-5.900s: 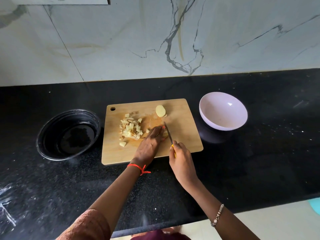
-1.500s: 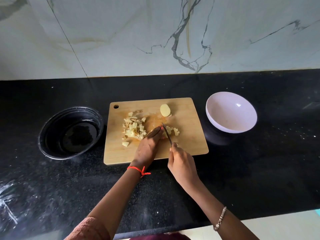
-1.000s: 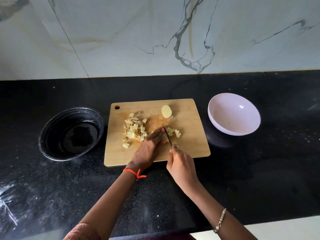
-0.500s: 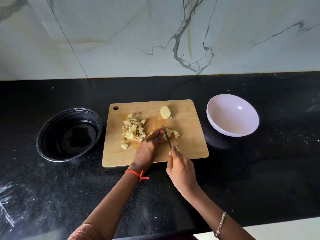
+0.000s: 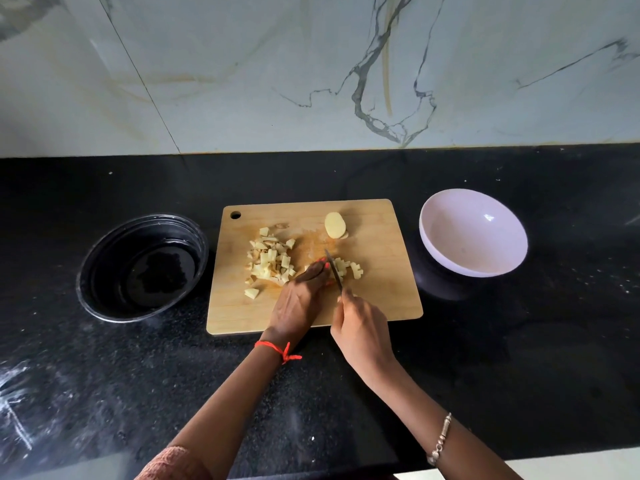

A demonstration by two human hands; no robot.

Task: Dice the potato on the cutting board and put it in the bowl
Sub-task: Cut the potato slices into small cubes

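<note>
Head view: a wooden cutting board (image 5: 381, 299) lies on the black bench (image 5: 519, 341), and everything else is placed from it. Over the board's near middle, the left hand (image 5: 299, 299) lies palm down with its fingers pressed together on a potato strip that is mostly hidden beneath them. Just right of those fingertips stands the knife (image 5: 333, 268), point away from the person, and the right hand (image 5: 362, 327) is curled round its handle at the board's near edge. Fresh cubes (image 5: 349, 268) lie against the blade's right side. A larger pile of diced potato (image 5: 272, 263) sits on the board's left half. An uncut potato end (image 5: 335, 225) rests near the far edge. Off the board's right side stands a pale bowl (image 5: 474, 233), and off its left side a black bowl (image 5: 142, 268)
</note>
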